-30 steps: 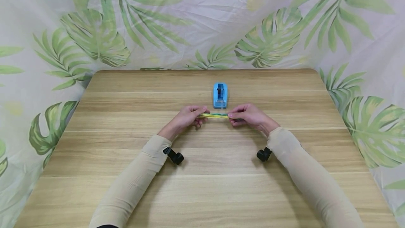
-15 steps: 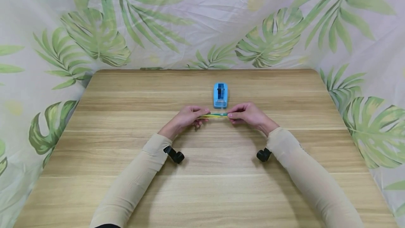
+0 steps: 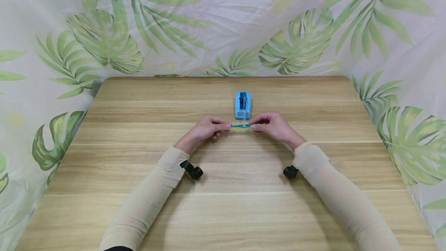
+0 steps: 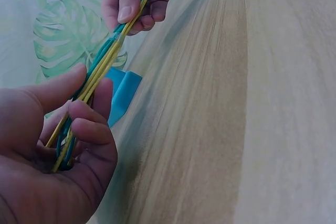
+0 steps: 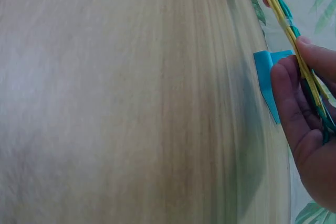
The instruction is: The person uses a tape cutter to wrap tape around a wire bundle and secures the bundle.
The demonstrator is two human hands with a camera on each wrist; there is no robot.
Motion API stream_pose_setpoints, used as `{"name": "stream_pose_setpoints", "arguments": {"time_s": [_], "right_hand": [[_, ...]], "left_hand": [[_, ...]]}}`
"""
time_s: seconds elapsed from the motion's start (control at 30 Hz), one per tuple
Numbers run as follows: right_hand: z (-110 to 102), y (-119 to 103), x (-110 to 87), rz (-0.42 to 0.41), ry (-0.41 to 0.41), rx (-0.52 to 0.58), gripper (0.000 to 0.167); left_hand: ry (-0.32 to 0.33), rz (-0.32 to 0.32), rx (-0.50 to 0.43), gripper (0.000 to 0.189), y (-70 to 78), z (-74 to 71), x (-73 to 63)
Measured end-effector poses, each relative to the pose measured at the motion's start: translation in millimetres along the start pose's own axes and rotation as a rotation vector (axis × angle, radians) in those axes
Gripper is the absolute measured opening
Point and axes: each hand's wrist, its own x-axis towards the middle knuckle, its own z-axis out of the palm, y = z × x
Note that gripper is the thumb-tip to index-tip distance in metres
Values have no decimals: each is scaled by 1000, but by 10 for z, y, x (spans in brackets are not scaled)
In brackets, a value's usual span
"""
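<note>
Wires (image 4: 102,66) pinched by left hand (image 3: 209,128), right hand (image 3: 274,127) above wooden table (image 3: 240,204); leafy backdrop (image 3: 230,22)

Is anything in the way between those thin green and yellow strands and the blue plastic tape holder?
Nothing visible blocks them. The left hand and right hand hold the bundle of thin green and yellow strands just in front of the blue plastic tape dispenser; only a strip of clear tape seems to span the gap.
</note>
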Motion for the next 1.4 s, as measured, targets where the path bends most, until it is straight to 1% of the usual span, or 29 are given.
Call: {"name": "stream_pose_setpoints", "arguments": {"time_s": [0.1,0.2,0.3,0.37,0.5,0.7,0.77,0.83,0.9,1.03,1.13,1.3,1.4], "right_hand": [[3,10,-2,-37,19,-60,17],[6,22,3,-62,30,-92,16],[3,30,10,-67,23,-90,16],[-3,30,14,-51,15,-75,18],[-19,4,21,38,-9,5,26],[-51,-50,41,209,-48,191,56],[-64,-48,50,251,-67,236,63],[-77,-38,58,286,-90,258,67],[-88,-27,62,309,-120,246,68],[-92,-21,64,346,-162,214,62],[-84,-24,68,352,-179,219,54],[-74,-20,80,343,-172,261,37],[-69,-11,89,333,-153,296,31]], "left_hand": [[12,7,-5,20,-4,3,5],[21,12,4,18,-5,4,3],[37,18,27,17,1,4,-4],[47,22,44,18,6,5,-10],[62,41,62,18,-1,8,-4],[80,91,91,17,-6,24,-13],[83,109,106,17,-6,33,-19],[83,122,120,17,-7,40,-22],[85,132,134,17,-5,44,-29],[91,149,163,18,-12,35,-26],[100,166,185,18,-20,22,-23],[109,196,221,18,-20,13,-20],[106,204,226,18,-21,8,-16]]}}
